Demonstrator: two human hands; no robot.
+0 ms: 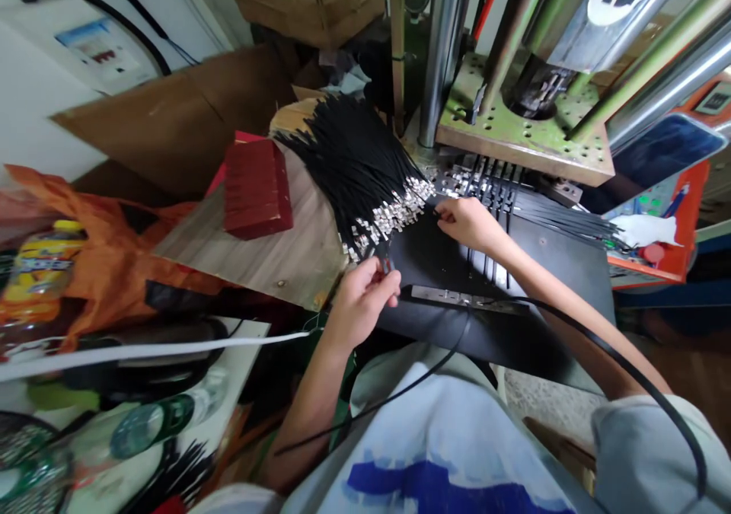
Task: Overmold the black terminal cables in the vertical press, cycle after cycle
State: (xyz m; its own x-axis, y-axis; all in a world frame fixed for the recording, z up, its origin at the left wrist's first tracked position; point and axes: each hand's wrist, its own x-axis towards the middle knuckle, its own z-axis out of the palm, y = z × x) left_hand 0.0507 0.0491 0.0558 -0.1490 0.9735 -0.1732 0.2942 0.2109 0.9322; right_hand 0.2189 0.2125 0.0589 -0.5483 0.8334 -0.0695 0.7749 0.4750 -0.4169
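Note:
A big bundle of black cables (359, 148) lies with its silvery metal connector ends (400, 213) toward me. Just in front of those ends is my left hand (365, 297), thumb and fingers pinched together; a small dark piece shows at the fingertips, too small to name. My right hand (471, 225) is also closed in a pinch, beside the connectors and left of the press. What its fingers hold, if anything, is hidden. Several black cables run in a row out of the press's metal fixture (457, 183), partly behind my right hand and forearm.
A press with a drilled plate (525, 133) and steel columns stands over the black work surface (422, 259). A metal strip (439, 296) lies near its front edge. On a wooden board (285, 270) rests a dark red block (256, 190). An orange tray (656, 266) is at right.

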